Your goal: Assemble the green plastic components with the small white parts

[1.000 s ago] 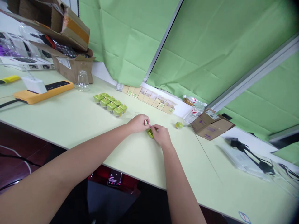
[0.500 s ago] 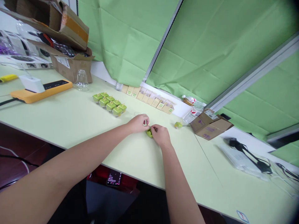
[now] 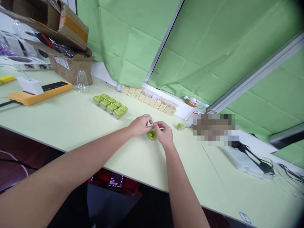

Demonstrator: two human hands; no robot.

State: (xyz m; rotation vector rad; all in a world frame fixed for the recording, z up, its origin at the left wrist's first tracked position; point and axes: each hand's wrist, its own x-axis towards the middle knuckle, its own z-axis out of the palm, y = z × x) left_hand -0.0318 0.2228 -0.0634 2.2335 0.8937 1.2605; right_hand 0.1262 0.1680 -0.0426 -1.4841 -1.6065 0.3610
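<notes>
My left hand (image 3: 140,124) and my right hand (image 3: 163,133) meet over the pale green table (image 3: 71,123), fingertips pinched together on something too small to make out. A small green cup-shaped piece (image 3: 151,135) lies on the table just below the fingertips, beside my right hand. A cluster of several green capped jars (image 3: 110,105) stands to the left of my left hand. Another small green piece (image 3: 180,126) lies to the right.
A row of small tan boxes (image 3: 152,99) lines the wall under the green curtain (image 3: 190,47). An orange power strip (image 3: 39,91), a clear bottle (image 3: 81,81) and cardboard boxes (image 3: 68,63) sit at left. A blurred box (image 3: 213,126) and black cables (image 3: 256,161) lie at right.
My right hand has lifted slightly off the green piece, which now shows more fully. Both hands stay pinched together at the same spot.
</notes>
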